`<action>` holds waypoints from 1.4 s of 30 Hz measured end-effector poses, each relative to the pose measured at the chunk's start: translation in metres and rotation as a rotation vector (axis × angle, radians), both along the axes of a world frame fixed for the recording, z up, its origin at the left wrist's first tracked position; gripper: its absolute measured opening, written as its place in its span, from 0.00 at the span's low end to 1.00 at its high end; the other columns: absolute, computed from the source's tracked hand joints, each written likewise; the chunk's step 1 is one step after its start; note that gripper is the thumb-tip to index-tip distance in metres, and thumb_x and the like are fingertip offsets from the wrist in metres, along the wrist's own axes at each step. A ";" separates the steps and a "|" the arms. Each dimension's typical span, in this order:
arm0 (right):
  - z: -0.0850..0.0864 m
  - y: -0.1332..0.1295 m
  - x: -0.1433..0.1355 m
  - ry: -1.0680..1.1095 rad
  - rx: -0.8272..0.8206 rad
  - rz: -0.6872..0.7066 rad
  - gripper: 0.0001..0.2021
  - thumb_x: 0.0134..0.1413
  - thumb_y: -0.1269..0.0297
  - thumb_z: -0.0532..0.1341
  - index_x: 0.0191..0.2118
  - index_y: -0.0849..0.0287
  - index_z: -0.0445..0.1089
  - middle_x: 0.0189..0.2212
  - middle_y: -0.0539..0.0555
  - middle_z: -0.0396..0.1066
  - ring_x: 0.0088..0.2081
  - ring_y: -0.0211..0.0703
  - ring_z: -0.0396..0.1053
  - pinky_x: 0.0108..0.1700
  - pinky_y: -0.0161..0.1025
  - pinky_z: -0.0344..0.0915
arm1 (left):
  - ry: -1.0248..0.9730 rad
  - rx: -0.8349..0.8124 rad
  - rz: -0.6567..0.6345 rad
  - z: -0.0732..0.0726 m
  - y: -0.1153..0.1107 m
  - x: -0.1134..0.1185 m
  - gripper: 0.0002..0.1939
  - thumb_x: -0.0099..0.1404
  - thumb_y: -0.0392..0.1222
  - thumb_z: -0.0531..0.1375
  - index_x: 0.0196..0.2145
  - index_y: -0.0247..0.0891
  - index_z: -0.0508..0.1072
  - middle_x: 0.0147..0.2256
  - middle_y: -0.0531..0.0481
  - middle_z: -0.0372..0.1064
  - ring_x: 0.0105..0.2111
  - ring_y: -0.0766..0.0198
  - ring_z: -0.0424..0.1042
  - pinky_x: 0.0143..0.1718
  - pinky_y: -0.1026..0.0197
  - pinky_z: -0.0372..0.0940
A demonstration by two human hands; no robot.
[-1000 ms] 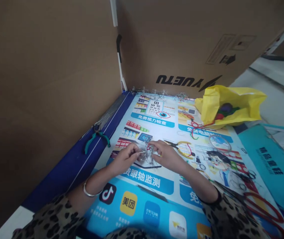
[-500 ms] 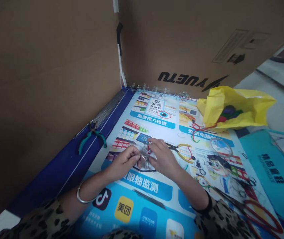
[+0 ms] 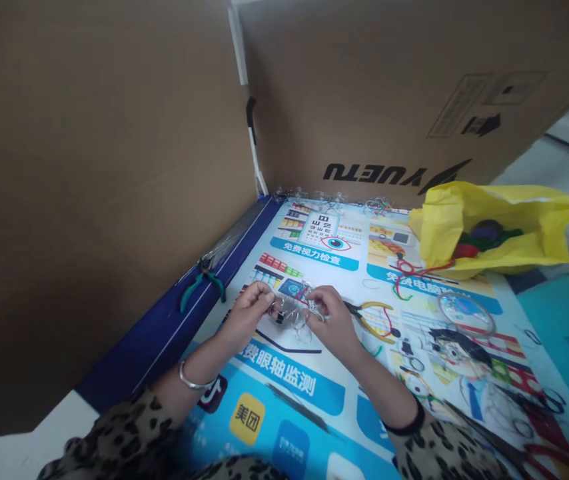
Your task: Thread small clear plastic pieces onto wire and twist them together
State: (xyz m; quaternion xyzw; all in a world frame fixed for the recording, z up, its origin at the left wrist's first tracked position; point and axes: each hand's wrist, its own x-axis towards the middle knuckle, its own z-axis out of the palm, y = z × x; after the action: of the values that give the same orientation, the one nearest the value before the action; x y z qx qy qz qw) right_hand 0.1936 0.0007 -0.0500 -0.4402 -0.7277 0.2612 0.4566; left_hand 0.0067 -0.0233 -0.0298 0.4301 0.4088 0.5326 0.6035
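Note:
Between my two hands is a small tangle of thin silvery wire (image 3: 294, 316) with a bit of red on it. The fingers of my left hand (image 3: 251, 312) are pinched on its left side. My right hand (image 3: 331, 319) grips its right side, fingers bent around the loops. Just right of my right hand lie pliers with yellow handles (image 3: 375, 321). Teal-handled pliers (image 3: 203, 287) rest on the blue edge to the left of my left hand.
Cardboard walls (image 3: 394, 100) rise behind and on the left. A yellow bag (image 3: 439, 230) holding coloured balls stands at the right back. Red-handled scissors (image 3: 519, 453) lie front right. Wire pieces (image 3: 334, 200) line the back edge.
My hands have moved slightly apart, and more of the wire loops shows between them. The view has shifted, so the surroundings sit a little lower and mostly further right.

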 end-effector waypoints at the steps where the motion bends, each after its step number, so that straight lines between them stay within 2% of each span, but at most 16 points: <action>1: 0.001 0.000 0.000 0.047 -0.038 0.005 0.08 0.43 0.73 0.59 0.33 0.57 0.64 0.33 0.52 0.64 0.35 0.42 0.64 0.38 0.41 0.64 | -0.051 -0.009 -0.013 0.000 0.000 0.002 0.07 0.61 0.42 0.57 0.31 0.36 0.65 0.27 0.52 0.67 0.28 0.69 0.65 0.32 0.65 0.59; 5: 0.002 0.001 0.001 0.191 -0.111 0.007 0.06 0.47 0.70 0.58 0.35 0.57 0.64 0.31 0.50 0.65 0.30 0.39 0.64 0.31 0.36 0.64 | -0.162 0.000 -0.080 -0.006 -0.001 0.013 0.07 0.57 0.39 0.59 0.34 0.34 0.70 0.31 0.48 0.68 0.32 0.66 0.66 0.35 0.63 0.59; 9: 0.001 0.001 0.004 0.208 -0.064 0.010 0.06 0.48 0.71 0.57 0.35 0.57 0.64 0.31 0.51 0.64 0.30 0.38 0.64 0.32 0.36 0.65 | -0.032 0.039 -0.129 -0.008 -0.006 0.024 0.17 0.53 0.35 0.63 0.42 0.38 0.70 0.40 0.47 0.68 0.41 0.61 0.66 0.40 0.61 0.59; 12: 0.002 0.001 0.004 0.200 -0.035 0.030 0.08 0.46 0.73 0.58 0.35 0.57 0.66 0.32 0.51 0.64 0.31 0.39 0.65 0.34 0.37 0.65 | 0.016 0.027 -0.156 -0.007 -0.008 0.028 0.20 0.53 0.37 0.65 0.44 0.39 0.69 0.42 0.48 0.68 0.42 0.61 0.66 0.42 0.60 0.60; 18: 0.007 -0.003 0.004 0.181 0.020 0.079 0.09 0.46 0.73 0.58 0.36 0.57 0.68 0.29 0.50 0.64 0.29 0.39 0.64 0.34 0.38 0.64 | 0.054 0.057 -0.037 -0.007 -0.008 0.029 0.14 0.53 0.40 0.65 0.36 0.37 0.68 0.38 0.50 0.66 0.38 0.65 0.66 0.40 0.62 0.60; 26: 0.019 -0.010 0.005 0.077 0.071 0.110 0.11 0.45 0.74 0.58 0.36 0.57 0.67 0.26 0.48 0.62 0.29 0.38 0.64 0.34 0.37 0.63 | 0.042 0.077 -0.022 -0.005 -0.004 0.029 0.17 0.55 0.43 0.64 0.38 0.40 0.62 0.36 0.52 0.65 0.32 0.68 0.65 0.33 0.65 0.61; 30: 0.021 -0.012 0.005 0.051 0.079 0.147 0.12 0.45 0.75 0.57 0.37 0.56 0.67 0.28 0.49 0.63 0.30 0.38 0.65 0.36 0.38 0.63 | 0.104 0.063 0.036 -0.004 0.000 0.026 0.14 0.55 0.41 0.63 0.36 0.39 0.62 0.33 0.53 0.64 0.30 0.69 0.64 0.31 0.66 0.60; 34: 0.021 -0.013 0.007 0.087 0.016 0.122 0.10 0.47 0.74 0.56 0.38 0.56 0.65 0.28 0.49 0.63 0.31 0.38 0.65 0.37 0.38 0.63 | 0.162 0.040 0.095 -0.005 0.003 0.019 0.09 0.56 0.41 0.61 0.32 0.38 0.63 0.29 0.54 0.64 0.27 0.69 0.63 0.28 0.67 0.59; 37: 0.021 -0.014 0.009 0.135 -0.082 0.085 0.09 0.49 0.71 0.57 0.38 0.56 0.64 0.27 0.48 0.62 0.30 0.38 0.64 0.35 0.37 0.63 | 0.198 0.058 0.141 -0.007 0.005 0.015 0.09 0.57 0.42 0.61 0.31 0.38 0.64 0.29 0.53 0.66 0.29 0.67 0.65 0.30 0.66 0.60; 42: 0.023 -0.013 0.010 0.182 -0.192 0.067 0.11 0.50 0.68 0.58 0.41 0.56 0.62 0.23 0.45 0.57 0.26 0.36 0.60 0.30 0.34 0.61 | 0.392 0.183 0.191 -0.009 0.003 0.012 0.05 0.59 0.41 0.59 0.33 0.38 0.68 0.32 0.50 0.69 0.32 0.64 0.68 0.34 0.63 0.61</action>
State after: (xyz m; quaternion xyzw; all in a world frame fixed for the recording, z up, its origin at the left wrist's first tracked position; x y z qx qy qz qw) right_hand 0.2039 -0.0126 -0.0267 -0.4318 -0.6692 0.3834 0.4677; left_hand 0.0183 -0.0198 -0.0388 0.5375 0.5072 0.5284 0.4179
